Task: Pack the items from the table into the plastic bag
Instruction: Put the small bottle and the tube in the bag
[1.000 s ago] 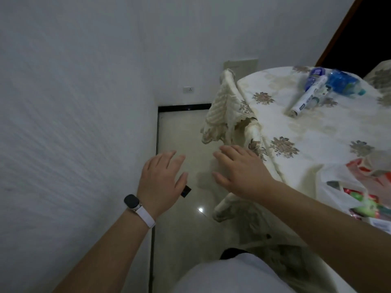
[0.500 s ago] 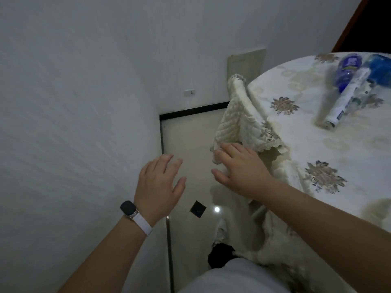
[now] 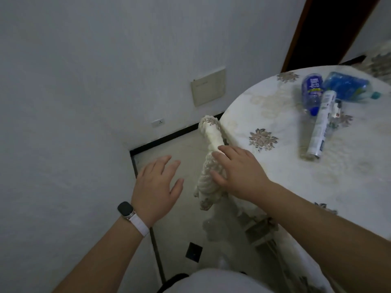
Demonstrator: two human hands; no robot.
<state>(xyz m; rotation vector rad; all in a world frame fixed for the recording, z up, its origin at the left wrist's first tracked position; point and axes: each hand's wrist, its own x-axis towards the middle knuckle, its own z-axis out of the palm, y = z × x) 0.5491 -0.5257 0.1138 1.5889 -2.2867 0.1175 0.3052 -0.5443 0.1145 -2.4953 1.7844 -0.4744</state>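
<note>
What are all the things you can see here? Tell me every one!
table: one, round, white cloth with brown flowers, right side
clear bottle: one, blue label, lying at the table's far end
blue bottle: one, teal cap, lying beside the clear one
white tube: one, lying in front of the bottles
chair back: one, cream lace cover, at the table's edge
wall panel: one, beige, on the wall
socket: one, white, low on the wall
watch: one, black face, white strap, left wrist
left hand: open, over the floor
right hand: open, on the chair back
</note>
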